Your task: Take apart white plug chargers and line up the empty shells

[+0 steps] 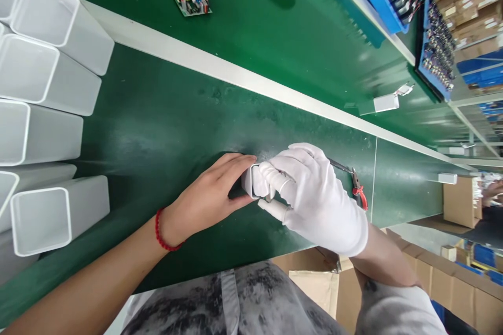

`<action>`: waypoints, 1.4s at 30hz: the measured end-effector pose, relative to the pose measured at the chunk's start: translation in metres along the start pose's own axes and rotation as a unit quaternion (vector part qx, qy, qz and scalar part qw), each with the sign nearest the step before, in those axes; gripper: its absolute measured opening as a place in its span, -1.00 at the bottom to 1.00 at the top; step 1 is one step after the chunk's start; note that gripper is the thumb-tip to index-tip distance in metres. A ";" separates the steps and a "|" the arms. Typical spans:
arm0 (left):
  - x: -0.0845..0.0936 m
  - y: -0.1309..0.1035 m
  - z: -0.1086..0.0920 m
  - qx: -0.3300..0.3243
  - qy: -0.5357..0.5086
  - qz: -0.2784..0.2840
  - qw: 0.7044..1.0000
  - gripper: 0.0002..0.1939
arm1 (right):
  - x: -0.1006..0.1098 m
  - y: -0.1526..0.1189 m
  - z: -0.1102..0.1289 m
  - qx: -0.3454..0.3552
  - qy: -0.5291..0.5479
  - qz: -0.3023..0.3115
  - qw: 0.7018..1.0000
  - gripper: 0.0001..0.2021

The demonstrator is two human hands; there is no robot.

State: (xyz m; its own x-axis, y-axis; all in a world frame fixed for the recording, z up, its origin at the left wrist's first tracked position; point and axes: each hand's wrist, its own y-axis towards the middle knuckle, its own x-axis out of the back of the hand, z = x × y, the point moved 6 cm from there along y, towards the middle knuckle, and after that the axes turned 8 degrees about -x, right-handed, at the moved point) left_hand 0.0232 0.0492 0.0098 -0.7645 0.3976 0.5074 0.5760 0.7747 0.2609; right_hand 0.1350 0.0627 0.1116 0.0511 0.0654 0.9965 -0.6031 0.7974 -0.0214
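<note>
We note the small white housing (pixel 253 182) lying on the green mat (pixel 165 131) between our hands, long axis pointing left-right, bare left hand (pixel 212 196) closed on its left end, gloved right hand (pixel 314 196) clamped over its right end, equally near.

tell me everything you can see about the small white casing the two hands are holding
The small white casing is a short rectangular tube, smooth like plastic or coated metal, with rounded corners and an open end facing left. It lies on the green belt near the front edge. The bare left hand grips its left side; the gloved right hand covers its right, fingers curled over it. Most of it is hidden.
</note>
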 end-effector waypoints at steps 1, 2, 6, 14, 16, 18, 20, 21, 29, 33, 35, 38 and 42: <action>0.000 0.000 0.000 0.001 -0.001 0.000 1.000 -0.41 | -0.001 0.000 0.001 -0.002 -0.006 -0.004 1.000 -0.72; 0.000 0.000 0.000 0.001 -0.003 0.001 1.000 -0.42 | -0.001 0.001 0.002 -0.003 -0.015 -0.006 1.000 -0.72; 0.000 0.000 0.000 -0.001 -0.009 0.002 1.000 -0.42 | -0.007 0.007 0.008 -0.003 -0.058 0.040 0.998 -0.73; -0.002 0.000 -0.003 -0.015 0.012 -0.020 1.000 -0.39 | 0.020 -0.037 0.028 -0.026 0.072 -0.104 0.992 -0.79; -0.002 0.000 -0.005 -0.018 0.038 -0.031 0.999 -0.43 | -0.005 -0.049 0.028 -0.094 0.051 -0.113 0.988 -0.75; -0.004 0.000 -0.007 -0.024 0.057 -0.026 0.998 -0.49 | -0.029 -0.054 0.029 -0.129 0.028 -0.175 0.976 -0.63; -0.006 0.000 -0.009 -0.027 0.067 -0.011 0.997 -0.51 | -0.050 -0.055 0.027 -0.139 0.023 -0.233 0.962 -0.52; -0.006 0.000 -0.009 -0.029 0.068 -0.003 0.997 -0.51 | -0.057 -0.055 0.024 -0.141 0.024 -0.255 0.956 -0.48; -0.005 -0.001 -0.010 -0.041 0.081 -0.008 0.996 -0.62 | -0.077 -0.066 -0.003 -0.188 0.109 -0.265 0.939 -0.58; 0.002 -0.003 -0.012 -0.050 0.077 -0.049 0.995 -0.66 | -0.087 -0.064 -0.001 -0.200 0.140 -0.228 0.943 -0.59; 0.008 -0.004 -0.012 -0.053 0.077 -0.087 0.992 -0.68 | -0.087 -0.063 0.005 -0.167 0.086 -0.256 0.948 -0.57; 0.014 -0.005 -0.011 -0.052 0.082 -0.130 0.987 -0.73 | -0.083 -0.061 0.010 -0.131 0.038 -0.287 0.948 -0.50; 0.016 -0.006 -0.010 -0.046 0.087 -0.154 0.983 -0.78 | -0.071 -0.067 0.000 -0.188 0.091 -0.253 0.945 -0.51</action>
State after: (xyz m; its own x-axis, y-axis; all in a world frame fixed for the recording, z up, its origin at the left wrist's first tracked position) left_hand 0.0103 0.0459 0.0242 -0.8508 0.0549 0.5227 0.3546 0.7939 0.4939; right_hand 0.1721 0.0044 0.0427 0.4137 -0.3062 0.8574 -0.1411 0.9088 0.3926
